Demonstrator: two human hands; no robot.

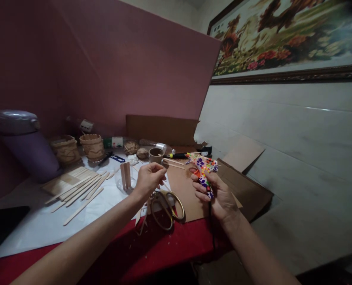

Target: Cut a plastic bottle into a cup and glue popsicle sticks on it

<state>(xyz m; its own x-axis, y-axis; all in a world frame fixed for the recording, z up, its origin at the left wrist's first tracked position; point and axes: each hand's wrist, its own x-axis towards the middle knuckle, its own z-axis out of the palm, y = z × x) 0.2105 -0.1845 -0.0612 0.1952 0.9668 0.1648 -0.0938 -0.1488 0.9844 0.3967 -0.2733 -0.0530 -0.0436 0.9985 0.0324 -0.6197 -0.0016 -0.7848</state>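
My right hand (220,196) is wrapped around the grip of a flower-patterned glue gun (204,164), whose nozzle points left. A dark cord hangs from the handle. My left hand (150,178) is closed in a pinch over the table, and what its fingertips hold is too small to make out. Just below it, large scissors (167,209) with gold-coloured handles lie at the cloth's edge among stick offcuts. Behind my left wrist stands a clear plastic cup (120,182) with wooden craft sticks (125,176) upright against its side.
Loose craft sticks (81,188) lie on white paper (39,225) at left. Behind them are two decorated wooden pots (92,147), a purple flask (30,152), twine balls (142,153), a brown cup (156,155) and a blue cutter (117,158). Cardboard (188,194) lies beneath the glue gun.
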